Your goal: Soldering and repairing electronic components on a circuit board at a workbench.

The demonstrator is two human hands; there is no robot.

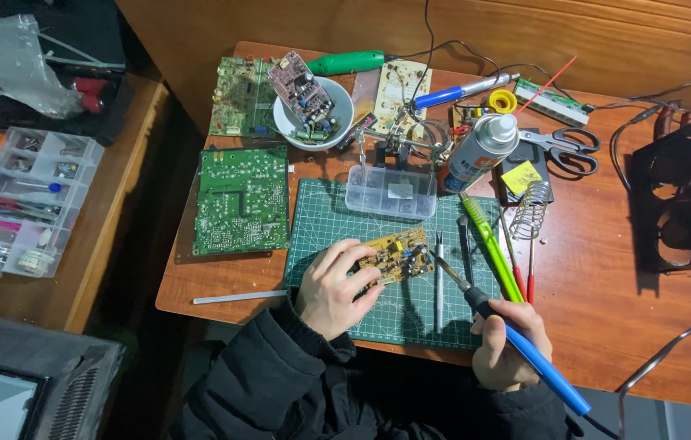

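A: Board [398, 254], small and yellow — where is it seen?

B: It is laid on the green mat [321, 220], near the front edge of the table [606, 293]. It is pinned down by the left hand [331, 287], whose fingers are pressed together on its near-left edge.

A: And the other hand?

B: The right hand [505, 342] is clamped around the blue handle of a soldering iron [516, 338]. The iron's tip is set against the board's right edge.

A: What is found beside them?

B: Tweezers [439, 281] are laid on the mat just right of the board, and a green knife [490, 244] beyond those.

A: Farther back?

B: A clear box [390, 192] is placed at the mat's far edge, with a spray can [480, 153] to its right. A large green board [241, 200] is seen to the left, and a white bowl [337, 102] with a circuit board in it behind that. Scissors [565, 149] are laid at the far right.
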